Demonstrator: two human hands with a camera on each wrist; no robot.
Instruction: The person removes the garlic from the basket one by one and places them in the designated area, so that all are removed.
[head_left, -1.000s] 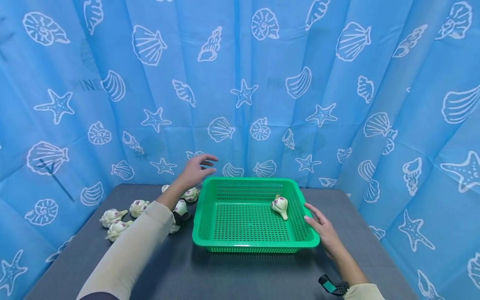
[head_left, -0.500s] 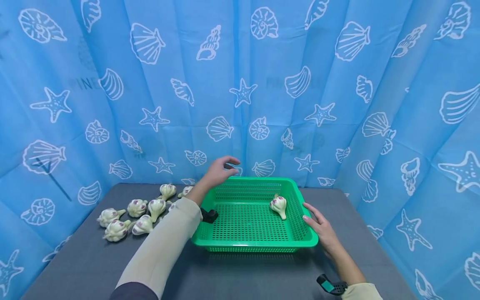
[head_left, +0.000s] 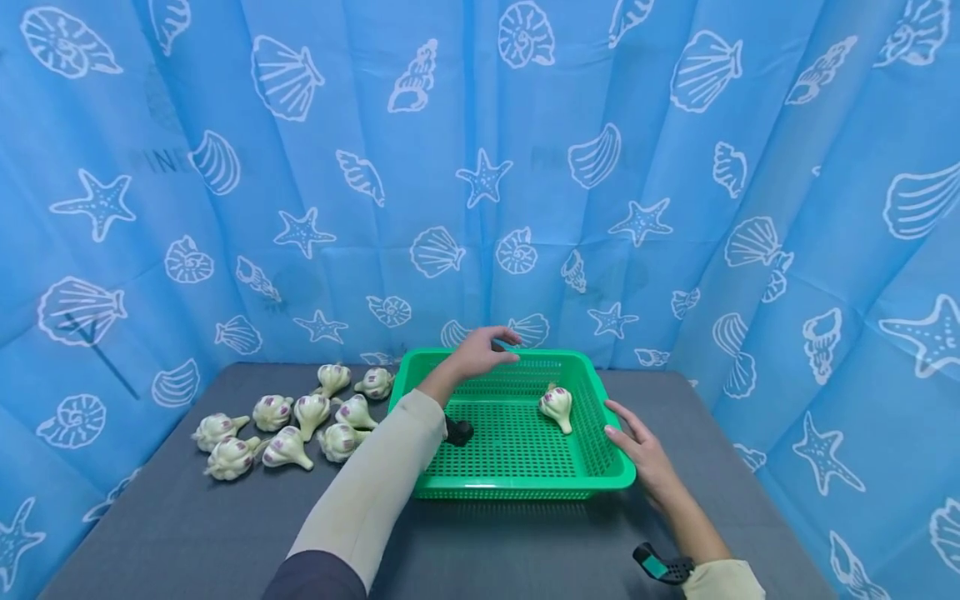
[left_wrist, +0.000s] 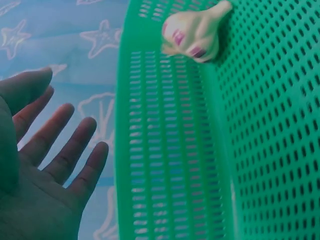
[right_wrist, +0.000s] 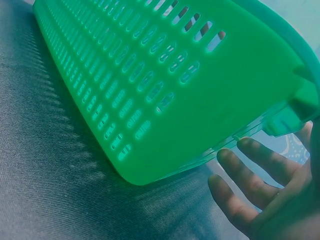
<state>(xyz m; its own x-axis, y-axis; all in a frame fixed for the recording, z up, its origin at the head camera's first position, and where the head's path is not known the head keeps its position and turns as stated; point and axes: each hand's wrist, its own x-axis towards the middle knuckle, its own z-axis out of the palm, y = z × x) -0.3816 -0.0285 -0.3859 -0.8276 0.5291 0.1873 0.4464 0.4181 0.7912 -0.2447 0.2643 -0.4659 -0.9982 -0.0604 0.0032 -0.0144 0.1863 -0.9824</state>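
Note:
A green perforated basket [head_left: 517, 479] sits on the grey table, with one white-and-purple garlic bulb [head_left: 557, 406] lying inside near its right wall. My left hand [head_left: 480, 352] hovers over the basket's far rim, fingers relaxed and holding nothing. In the left wrist view the palm and fingers [left_wrist: 60, 160] are spread beside the basket wall [left_wrist: 160, 150], with the garlic bulb [left_wrist: 192, 35] beyond. My right hand [head_left: 637, 450] lies open against the basket's right rim. The right wrist view shows its fingers [right_wrist: 250, 185] under the basket's corner [right_wrist: 200, 100].
Several garlic bulbs [head_left: 288, 421] lie clustered on the grey table [head_left: 187, 525] left of the basket. A blue curtain with shell prints [head_left: 480, 167] surrounds the table on three sides. A wrist camera [head_left: 457, 431] hangs from my left forearm over the basket.
My left hand has moved right, from beside the basket's far left corner to above the middle of its far rim. The right hand stays at the right rim.

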